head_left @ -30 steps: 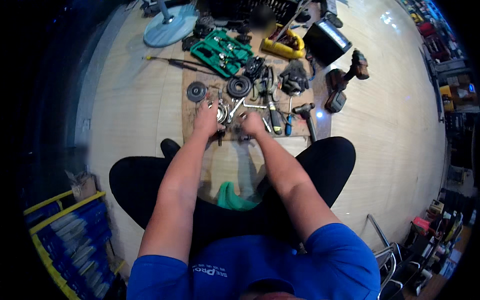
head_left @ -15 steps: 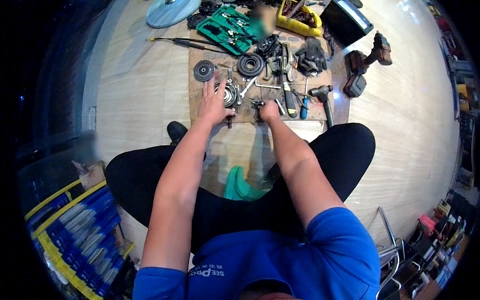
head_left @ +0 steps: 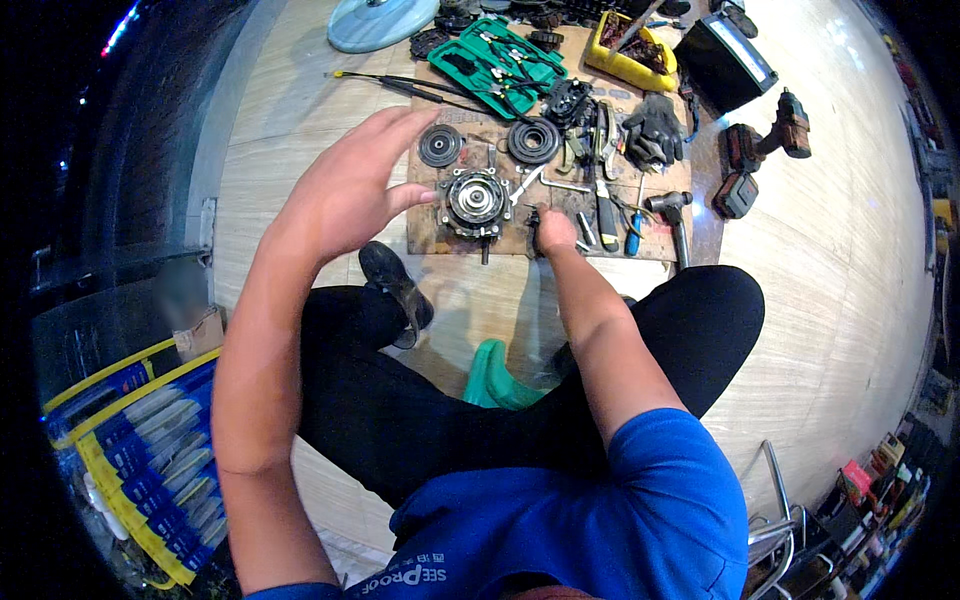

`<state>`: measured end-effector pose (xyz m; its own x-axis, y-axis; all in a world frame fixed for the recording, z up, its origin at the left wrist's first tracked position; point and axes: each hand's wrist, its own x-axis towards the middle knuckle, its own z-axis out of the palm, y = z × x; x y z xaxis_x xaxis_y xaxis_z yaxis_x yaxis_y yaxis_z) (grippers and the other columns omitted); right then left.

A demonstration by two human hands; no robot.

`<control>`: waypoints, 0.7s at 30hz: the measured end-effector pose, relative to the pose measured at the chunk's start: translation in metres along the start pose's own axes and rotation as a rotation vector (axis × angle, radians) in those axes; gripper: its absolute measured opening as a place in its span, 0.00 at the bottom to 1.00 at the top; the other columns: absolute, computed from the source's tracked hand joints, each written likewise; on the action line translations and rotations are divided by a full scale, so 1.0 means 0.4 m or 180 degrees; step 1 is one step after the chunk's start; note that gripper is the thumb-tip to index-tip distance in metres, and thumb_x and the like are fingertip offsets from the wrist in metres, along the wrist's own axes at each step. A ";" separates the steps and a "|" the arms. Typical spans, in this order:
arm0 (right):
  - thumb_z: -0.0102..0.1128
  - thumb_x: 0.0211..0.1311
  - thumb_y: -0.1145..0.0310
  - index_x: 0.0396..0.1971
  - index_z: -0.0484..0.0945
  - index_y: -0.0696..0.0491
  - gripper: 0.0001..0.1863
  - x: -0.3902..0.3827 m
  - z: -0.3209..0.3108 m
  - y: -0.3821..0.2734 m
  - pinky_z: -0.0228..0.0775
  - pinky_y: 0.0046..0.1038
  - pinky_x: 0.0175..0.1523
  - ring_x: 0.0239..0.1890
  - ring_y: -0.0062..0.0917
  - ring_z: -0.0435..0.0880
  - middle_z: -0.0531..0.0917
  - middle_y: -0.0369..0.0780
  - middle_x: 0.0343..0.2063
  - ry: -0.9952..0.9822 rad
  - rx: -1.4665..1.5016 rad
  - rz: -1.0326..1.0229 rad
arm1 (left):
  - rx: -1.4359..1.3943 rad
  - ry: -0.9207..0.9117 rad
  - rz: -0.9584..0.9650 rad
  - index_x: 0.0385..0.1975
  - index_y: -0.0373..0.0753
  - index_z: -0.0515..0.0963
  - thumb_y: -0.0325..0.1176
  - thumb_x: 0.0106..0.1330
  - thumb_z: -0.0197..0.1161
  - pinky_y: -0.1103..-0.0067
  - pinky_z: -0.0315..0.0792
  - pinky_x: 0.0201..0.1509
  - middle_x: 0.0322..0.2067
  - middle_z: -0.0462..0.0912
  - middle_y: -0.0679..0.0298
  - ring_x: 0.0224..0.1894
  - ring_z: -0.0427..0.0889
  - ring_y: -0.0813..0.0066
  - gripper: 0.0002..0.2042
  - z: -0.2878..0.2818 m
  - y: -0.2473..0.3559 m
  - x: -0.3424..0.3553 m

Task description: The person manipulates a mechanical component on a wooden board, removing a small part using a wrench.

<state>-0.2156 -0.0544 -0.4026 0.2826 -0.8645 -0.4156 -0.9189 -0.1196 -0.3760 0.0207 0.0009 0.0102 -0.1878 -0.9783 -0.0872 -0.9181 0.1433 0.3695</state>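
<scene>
My left hand is raised off to the left of the board, fingers stretched and thumb apart, holding nothing. To its right, a round metal housing with bolt lugs and a bright centre lies on the worn brown board. My right hand is closed low over the board's near edge, right of the housing; a small dark tip pokes out beside the fingers, and what it belongs to is hidden. Behind the housing lie a black disc and a grooved black pulley. A wrench lies between housing and right hand.
Right of my right hand lie a utility knife, blue screwdriver and hammer. Farther back are dark gloves, a green tool case, a yellow bin and a black battery. A cordless driver stands at right.
My left hand has lifted off the round housing and swung left and up, uncovering it. My right hand remains low beside the wrench. The whole view has shifted slightly.
</scene>
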 end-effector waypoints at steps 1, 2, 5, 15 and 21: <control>0.50 0.59 0.73 0.42 0.80 0.52 0.13 0.001 0.007 0.009 0.75 0.45 0.50 0.46 0.46 0.82 0.82 0.50 0.42 -0.0018 -0.0046 0.0041 | -0.0247 0.0175 0.0062 0.66 0.41 0.63 0.36 0.54 0.72 0.66 0.66 0.66 0.62 0.69 0.46 0.63 0.69 0.50 0.38 -0.011 0.005 -0.012; 0.51 0.59 0.73 0.42 0.80 0.52 0.12 -0.004 0.007 0.010 0.75 0.44 0.50 0.46 0.46 0.82 0.83 0.51 0.41 0.0000 -0.0056 0.0007 | -0.0193 -0.0193 -0.0276 0.67 0.41 0.62 0.36 0.54 0.72 0.66 0.65 0.66 0.62 0.69 0.46 0.63 0.69 0.50 0.38 -0.018 0.007 -0.027; 0.55 0.58 0.72 0.41 0.80 0.54 0.12 -0.022 0.008 0.008 0.74 0.44 0.50 0.46 0.47 0.82 0.83 0.52 0.40 0.0029 0.0065 -0.0020 | -0.0127 -0.0783 -0.0744 0.67 0.41 0.61 0.37 0.56 0.71 0.66 0.65 0.66 0.61 0.69 0.45 0.63 0.69 0.49 0.38 -0.014 -0.003 -0.056; 0.70 0.50 0.63 0.40 0.83 0.57 0.18 0.076 -0.058 -0.010 0.74 0.36 0.44 0.36 0.42 0.85 0.85 0.50 0.31 0.0797 0.1442 -0.0252 | -0.0026 -0.0617 -0.0557 0.66 0.39 0.63 0.39 0.58 0.70 0.65 0.65 0.66 0.59 0.72 0.45 0.62 0.70 0.48 0.36 0.005 -0.075 0.012; 0.69 0.54 0.66 0.41 0.84 0.57 0.15 0.052 -0.150 -0.104 0.71 0.30 0.37 0.27 0.23 0.79 0.85 0.41 0.26 0.0462 0.1949 -0.0427 | -0.0029 -0.0567 -0.0459 0.65 0.37 0.63 0.39 0.58 0.70 0.66 0.65 0.66 0.60 0.72 0.45 0.63 0.70 0.48 0.36 0.010 -0.083 0.008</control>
<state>-0.1879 -0.0968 -0.3457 0.3045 -0.9239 -0.2318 -0.5424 0.0319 -0.8395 0.0490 -0.0064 -0.0062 -0.1143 -0.9466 -0.3014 -0.9369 0.0018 0.3497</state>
